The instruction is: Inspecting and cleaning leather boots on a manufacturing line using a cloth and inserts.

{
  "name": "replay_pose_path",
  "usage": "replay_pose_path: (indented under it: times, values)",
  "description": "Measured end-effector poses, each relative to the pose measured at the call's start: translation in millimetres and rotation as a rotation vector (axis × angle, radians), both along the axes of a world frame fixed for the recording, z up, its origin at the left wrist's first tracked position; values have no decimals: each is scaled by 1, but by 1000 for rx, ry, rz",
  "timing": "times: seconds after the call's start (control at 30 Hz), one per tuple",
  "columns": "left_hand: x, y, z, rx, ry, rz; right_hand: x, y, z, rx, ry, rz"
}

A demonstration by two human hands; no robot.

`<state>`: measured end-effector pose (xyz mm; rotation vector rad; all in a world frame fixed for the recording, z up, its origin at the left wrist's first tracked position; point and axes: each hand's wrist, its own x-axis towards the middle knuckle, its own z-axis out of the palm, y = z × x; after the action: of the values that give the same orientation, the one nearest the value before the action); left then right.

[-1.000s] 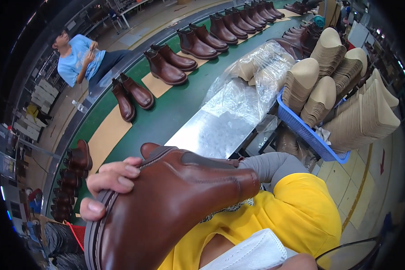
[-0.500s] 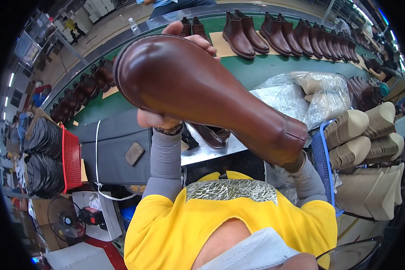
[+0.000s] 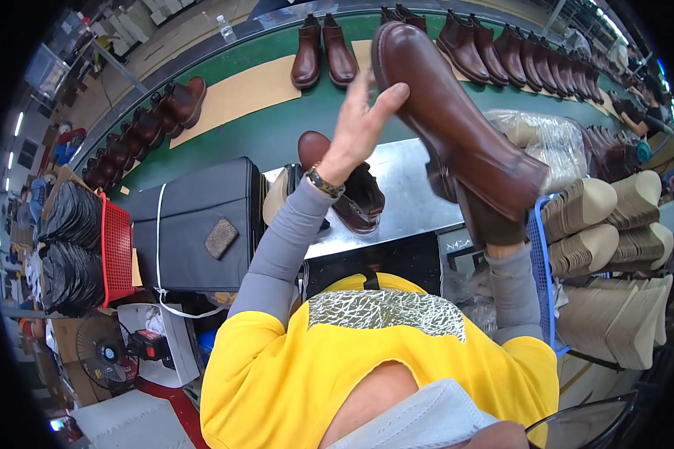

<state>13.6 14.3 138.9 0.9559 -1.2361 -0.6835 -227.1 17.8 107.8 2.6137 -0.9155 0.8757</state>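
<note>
the right hand is hidden by the held boot (image 3: pixel 457 112). the left hand (image 3: pixel 357 123) has blurred fingertips, their contact with the toe unclear. its wrist (image 3: pixel 326 179) covers part of the dark boots (image 3: pixel 361 208) on the metal table (image 3: pixel 408 191). far right, the row's last boots (image 3: pixel 583 84) are too small to count. near right, glasses (image 3: pixel 584 421) are cut off below.

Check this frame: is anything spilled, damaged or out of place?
Nothing plainly stands out: no spill shows, and the held boot has no visible damage. Only the rough block on the black case lies askew to its edges.
</note>
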Motion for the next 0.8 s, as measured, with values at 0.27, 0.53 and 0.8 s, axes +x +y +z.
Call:
replay_pose_path:
  times: [0.27,0.53,0.8]
  values:
    - [-7,-56,-47,471,-873,-450,50,-23,-38,757,-277,194]
    - [-16,-37,-47,513,-914,-359,-2,-52,6,947,-669,174]
    - [-33,-28,-58,416,-966,-49,44,-127,-3,1083,-106,381]
